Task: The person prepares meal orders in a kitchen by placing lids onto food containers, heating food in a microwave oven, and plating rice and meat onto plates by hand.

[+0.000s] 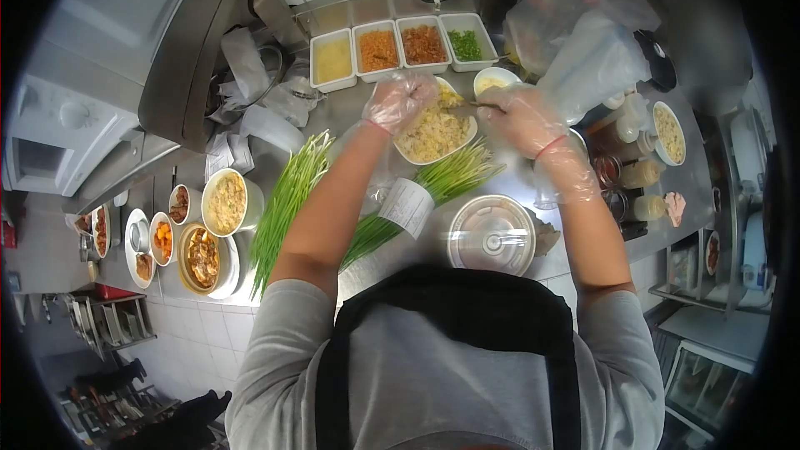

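A white bowl of fried rice with yellow egg bits stands between my hands on the metal counter. My left hand, in a clear plastic glove, is closed at the bowl's left rim; what its fingers hold is hidden. My right hand, also gloved, grips a thin dark-handled utensil that reaches over the bowl's right side. The utensil's far end is hard to make out. Just behind my right hand sits a small white bowl with pale contents.
White tubs of orange bits, brown bits and chopped greens line the back. Long green chives lie at left, partly under my left arm. A lidded round container is in front. Sauce bottles stand right.
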`<control>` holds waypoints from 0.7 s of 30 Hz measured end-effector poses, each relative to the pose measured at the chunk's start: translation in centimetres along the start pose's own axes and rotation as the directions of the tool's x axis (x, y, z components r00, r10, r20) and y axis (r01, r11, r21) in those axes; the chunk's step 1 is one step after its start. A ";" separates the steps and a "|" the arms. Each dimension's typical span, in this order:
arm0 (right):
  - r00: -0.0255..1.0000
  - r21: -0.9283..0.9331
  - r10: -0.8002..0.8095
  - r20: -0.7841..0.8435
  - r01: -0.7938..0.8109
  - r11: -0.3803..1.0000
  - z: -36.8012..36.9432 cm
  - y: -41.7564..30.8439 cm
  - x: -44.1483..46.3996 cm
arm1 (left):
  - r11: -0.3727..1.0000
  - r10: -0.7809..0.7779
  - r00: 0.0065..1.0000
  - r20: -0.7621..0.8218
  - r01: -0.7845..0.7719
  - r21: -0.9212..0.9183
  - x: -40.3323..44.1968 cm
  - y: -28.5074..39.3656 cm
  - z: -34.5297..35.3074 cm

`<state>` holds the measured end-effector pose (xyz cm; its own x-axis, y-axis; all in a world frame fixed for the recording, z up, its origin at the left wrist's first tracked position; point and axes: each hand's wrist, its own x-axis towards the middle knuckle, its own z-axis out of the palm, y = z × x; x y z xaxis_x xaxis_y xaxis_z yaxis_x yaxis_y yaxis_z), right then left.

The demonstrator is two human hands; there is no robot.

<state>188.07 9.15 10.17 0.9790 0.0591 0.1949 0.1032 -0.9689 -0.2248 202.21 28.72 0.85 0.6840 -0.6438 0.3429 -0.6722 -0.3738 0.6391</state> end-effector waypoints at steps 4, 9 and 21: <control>0.998 -0.050 0.061 0.017 -0.060 0.997 0.3 1.5 1.2 | 0.994 -0.109 0.977 0.181 0.103 0.043 1.4 0.3 1.1; 0.994 -0.091 0.111 0.026 -0.108 0.990 3.0 1.3 1.2 | 0.993 -0.073 0.962 0.262 0.046 0.106 1.0 -0.9 1.6; 0.998 -0.045 0.025 0.055 -0.022 0.999 0.4 -0.5 -0.8 | 0.941 -0.098 0.992 0.077 0.067 0.331 -1.8 -2.9 5.6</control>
<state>187.32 9.66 9.75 0.9895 0.0481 0.1364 0.0732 -0.9798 -0.1860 201.32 27.20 -5.49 0.7225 -0.6539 0.2246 -0.6807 -0.6159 0.3967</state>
